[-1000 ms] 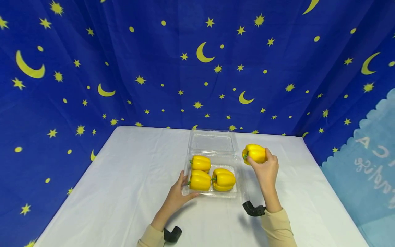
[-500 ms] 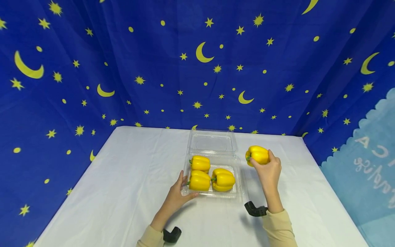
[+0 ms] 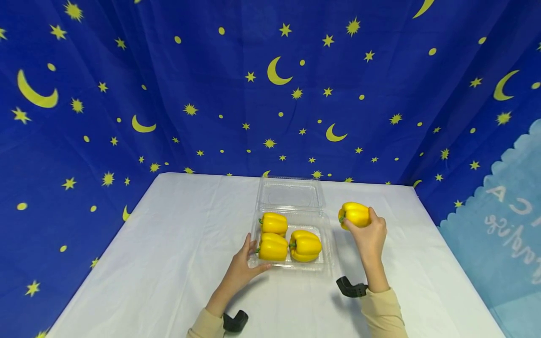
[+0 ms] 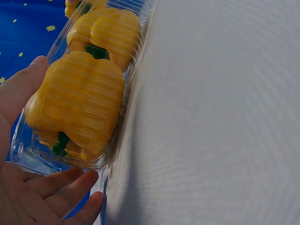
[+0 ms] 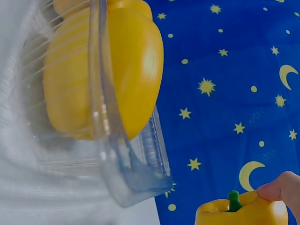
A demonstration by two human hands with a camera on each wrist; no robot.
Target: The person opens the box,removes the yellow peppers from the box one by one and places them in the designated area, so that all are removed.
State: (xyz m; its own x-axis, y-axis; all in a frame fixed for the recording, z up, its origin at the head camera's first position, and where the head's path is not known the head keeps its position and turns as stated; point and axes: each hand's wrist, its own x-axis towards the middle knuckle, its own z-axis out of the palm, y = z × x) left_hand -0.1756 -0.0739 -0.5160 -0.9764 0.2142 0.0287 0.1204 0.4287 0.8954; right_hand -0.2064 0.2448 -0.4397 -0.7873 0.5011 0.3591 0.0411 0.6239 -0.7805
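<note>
In the head view a clear plastic clamshell container (image 3: pixel 310 265) lies with its lid (image 3: pixel 290 195) folded back. Three yellow bell peppers sit in it: a back-left pepper (image 3: pixel 274 223), a front-left pepper (image 3: pixel 273 247) and a right pepper (image 3: pixel 305 246). My left hand (image 3: pixel 241 267) rests at the container's front left corner, thumb along the near edge. Its fingers look loosely extended in the left wrist view, beside the plastic wall (image 4: pixel 77 161). My right hand (image 3: pixel 368 234) grips a fourth-looking yellow bell pepper (image 3: pixel 354 215) to the right of the container, apart from it; its green stem (image 5: pixel 234 200) shows in the right wrist view.
The table (image 3: pixel 181 234) wears a white cloth. Behind it and on the left hangs a blue curtain (image 3: pixel 236 61) with yellow moons and stars. A light blue panel with white lettering (image 3: pixel 503 220) stands on the right. Each wrist bears a black mount (image 3: pixel 351 287).
My right hand, still gripping its bell pepper, has moved slightly right and toward me, away from the container. The left hand and the peppers in the container have stayed put.
</note>
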